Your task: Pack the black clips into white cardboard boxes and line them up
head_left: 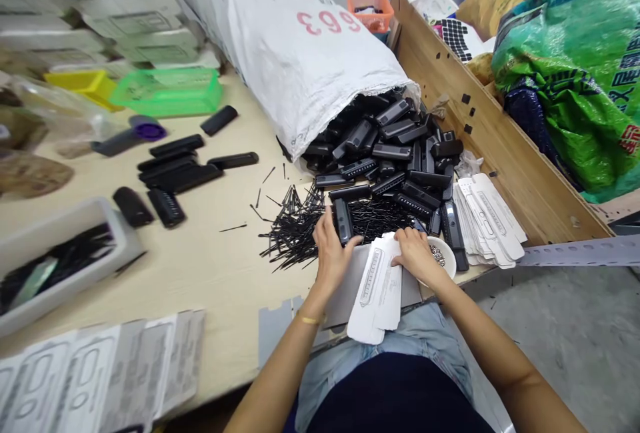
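My left hand (331,256) grips a small black plastic case (343,221) upright between thumb and fingers, at the near edge of a heap of thin black sticks (293,229). My right hand (419,256) is closed on the upper end of a few white printed cards (375,289), which hang over the table's front edge above my lap. Beside the right wrist stands a white bowl (447,256) of small metal pieces, partly covered by the hand. Behind both hands lies a pile of similar black cases (395,153).
A large white sack (310,39) spills the black cases. A stack of white cards (493,219) lies right, beside a wooden board (500,146). Leftward are loose black cases (175,166), a green tray (167,93), a white bin (110,246) and rows of cards (100,373).
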The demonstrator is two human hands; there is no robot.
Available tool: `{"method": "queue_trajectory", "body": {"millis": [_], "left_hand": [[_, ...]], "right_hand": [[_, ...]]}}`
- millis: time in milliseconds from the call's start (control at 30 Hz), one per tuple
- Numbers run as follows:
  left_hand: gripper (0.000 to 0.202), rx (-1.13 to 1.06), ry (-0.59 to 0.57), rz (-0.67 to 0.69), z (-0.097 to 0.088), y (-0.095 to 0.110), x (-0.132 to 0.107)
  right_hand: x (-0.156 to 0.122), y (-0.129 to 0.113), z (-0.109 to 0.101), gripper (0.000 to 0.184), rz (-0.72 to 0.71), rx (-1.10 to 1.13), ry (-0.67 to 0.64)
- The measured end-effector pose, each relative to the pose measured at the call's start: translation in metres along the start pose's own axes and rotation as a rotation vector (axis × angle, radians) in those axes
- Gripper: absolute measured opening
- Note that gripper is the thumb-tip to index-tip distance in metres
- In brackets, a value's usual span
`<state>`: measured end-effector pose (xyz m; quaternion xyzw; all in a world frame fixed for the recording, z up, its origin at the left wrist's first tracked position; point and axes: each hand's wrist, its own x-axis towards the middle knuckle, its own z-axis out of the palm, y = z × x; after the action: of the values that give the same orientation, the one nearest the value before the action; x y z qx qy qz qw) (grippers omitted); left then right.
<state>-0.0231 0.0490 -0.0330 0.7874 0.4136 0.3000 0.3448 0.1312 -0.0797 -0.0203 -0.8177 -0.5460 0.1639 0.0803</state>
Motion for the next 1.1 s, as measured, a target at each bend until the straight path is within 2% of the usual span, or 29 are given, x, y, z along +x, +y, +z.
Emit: {"method": "queue_trajectory", "body": {"millis": [67,133,233,300,367,400,467,500,567,633,700,833,967,1033,1100], "left_hand": [[0.067,0.004,-0.174,0.048,-0.007,0.008,-0.018],[0.057,-0.11,-0.312,-0.028,-0.014,0.021,-0.033],[0.061,-0.484,-0.446,-0.338,-0.021,0.04,-0.046],[0.062,-0.836,-0.654,-0.601,-0.022,0.05,-0.05],[0.063,-1.114,-0.849,-0.798,-0.02,0.057,-0.055],[0.063,-1.185,-0.87,-0.851,-0.019,0.06,-0.057],[0.06,-1.217,-0.775,-0.866,-0.016,0.064,-0.058],[0.06,-1.207,-0.708,-0.838,-0.014,0.065,-0.057],[0.072,-1.185,-0.607,-0.754,-0.012,0.068,-0.054],[0.084,-1.165,-0.58,-0.676,-0.01,0.07,-0.049],[0.079,-1.117,-0.569,-0.645,-0.008,0.072,-0.047],[0.064,-0.973,-0.506,-0.624,-0.002,0.073,-0.048],[0.08,-0.949,-0.433,-0.668,-0.001,0.071,-0.048],[0.086,-0.952,-0.442,-0.724,-0.001,0.069,-0.048],[0.089,-0.929,-0.465,-0.713,-0.001,0.067,-0.05]], "right_hand": [[0.007,0.001,-0.006,0.019,-0.011,0.068,-0.071],[0.011,0.002,-0.014,0.01,-0.048,0.181,-0.095],[0.014,0.005,-0.027,0.01,-0.123,0.4,0.005],[0.015,0.009,-0.032,0.014,-0.233,0.578,0.045],[0.016,0.014,-0.034,0.02,-0.372,0.841,-0.009],[0.016,0.017,-0.034,0.024,-0.425,0.994,-0.048],[0.014,0.016,-0.032,0.027,-0.433,1.242,-0.041],[0.012,0.013,-0.031,0.025,-0.379,1.299,0.033],[0.005,0.001,-0.027,0.017,-0.217,1.263,0.236],[-0.003,-0.014,-0.021,0.014,-0.073,1.153,0.345],[-0.009,-0.027,-0.014,0.019,0.014,1.081,0.326],[-0.012,-0.037,-0.003,0.032,0.081,1.049,0.309],[-0.009,-0.039,-0.004,0.017,0.053,1.183,0.349],[-0.008,-0.039,-0.005,0.019,0.027,1.284,0.292],[-0.005,-0.038,-0.004,0.02,0.03,1.376,0.232]]}}
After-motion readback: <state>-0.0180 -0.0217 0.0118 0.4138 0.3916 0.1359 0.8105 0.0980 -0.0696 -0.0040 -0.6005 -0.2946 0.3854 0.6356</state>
